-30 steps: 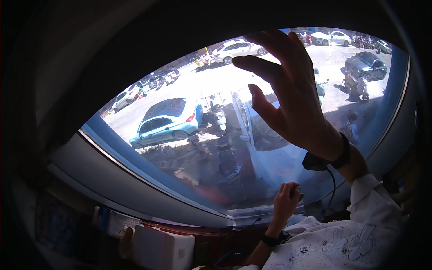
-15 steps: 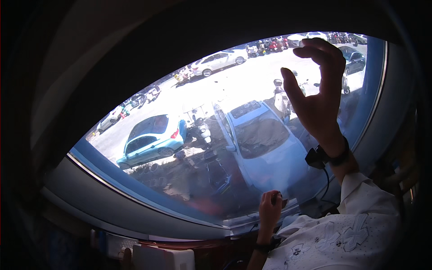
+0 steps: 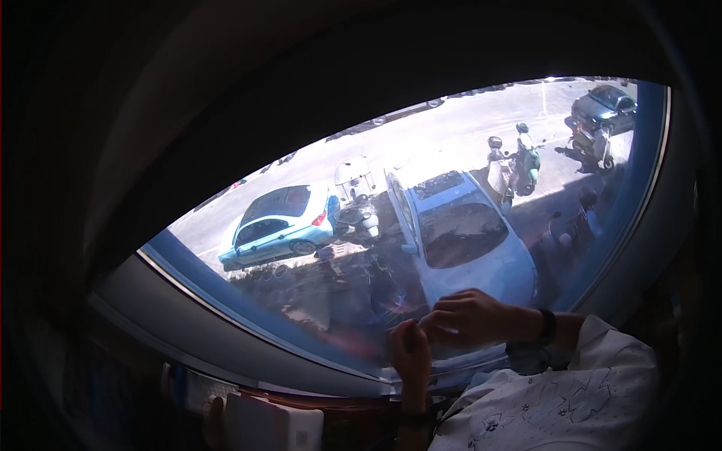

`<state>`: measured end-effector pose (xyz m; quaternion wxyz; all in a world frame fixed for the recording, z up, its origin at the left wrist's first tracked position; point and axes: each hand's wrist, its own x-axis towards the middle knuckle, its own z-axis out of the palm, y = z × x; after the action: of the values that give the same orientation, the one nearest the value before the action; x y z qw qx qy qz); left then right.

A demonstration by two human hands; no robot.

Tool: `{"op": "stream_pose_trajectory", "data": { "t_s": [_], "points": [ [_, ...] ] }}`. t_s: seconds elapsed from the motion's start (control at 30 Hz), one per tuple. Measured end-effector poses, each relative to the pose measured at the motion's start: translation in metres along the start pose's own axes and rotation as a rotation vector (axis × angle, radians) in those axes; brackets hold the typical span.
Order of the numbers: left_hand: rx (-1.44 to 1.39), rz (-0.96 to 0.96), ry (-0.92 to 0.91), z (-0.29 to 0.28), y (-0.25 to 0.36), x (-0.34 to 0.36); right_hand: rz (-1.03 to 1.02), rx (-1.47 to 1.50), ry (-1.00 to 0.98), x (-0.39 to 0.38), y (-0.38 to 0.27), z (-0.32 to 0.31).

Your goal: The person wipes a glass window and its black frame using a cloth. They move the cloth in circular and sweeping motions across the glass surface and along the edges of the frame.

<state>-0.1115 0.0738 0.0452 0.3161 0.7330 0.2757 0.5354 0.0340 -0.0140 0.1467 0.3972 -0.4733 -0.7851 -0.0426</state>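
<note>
In front of a large window (image 3: pixel 316 316), low in the head view, my two hands meet. My left hand (image 3: pixel 410 349) is raised with its fingers curled; whatever it holds is hidden. My right hand (image 3: pixel 470 319) reaches across from the right, its bent fingers touching the tips of my left hand's fingers; I cannot make out what, if anything, is between them. A dark watch band (image 3: pixel 547 325) circles my right wrist, and a dark device (image 3: pixel 526 359) hangs below it.
Below the sill (image 3: pixel 353 387), a white box-like object (image 3: pixel 278 425) and other dim items lie at the lower left. Beyond the glass are a light-blue car (image 3: pixel 263 233), a white car (image 3: pixel 466 255), several scooters (image 3: pixel 526 158) and a dark car (image 3: pixel 602 109).
My right hand has come down from high against the window, where its fingers were spread, to meet my left hand. My left hand has moved left. The view has shifted.
</note>
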Motion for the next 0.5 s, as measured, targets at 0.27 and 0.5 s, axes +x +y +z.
{"op": "stream_pose_trajectory", "data": {
  "t_s": [0.27,0.5],
  "points": [
    [0.147,0.223,0.331,-0.043,0.057,0.097,0.493,0.422,-0.951,-0.121,0.074,0.075],
    [0.249,0.693,0.36,-0.016,0.15,0.173,0.448,0.249,-1.138,-0.212,0.139,0.149]
  ]
}}
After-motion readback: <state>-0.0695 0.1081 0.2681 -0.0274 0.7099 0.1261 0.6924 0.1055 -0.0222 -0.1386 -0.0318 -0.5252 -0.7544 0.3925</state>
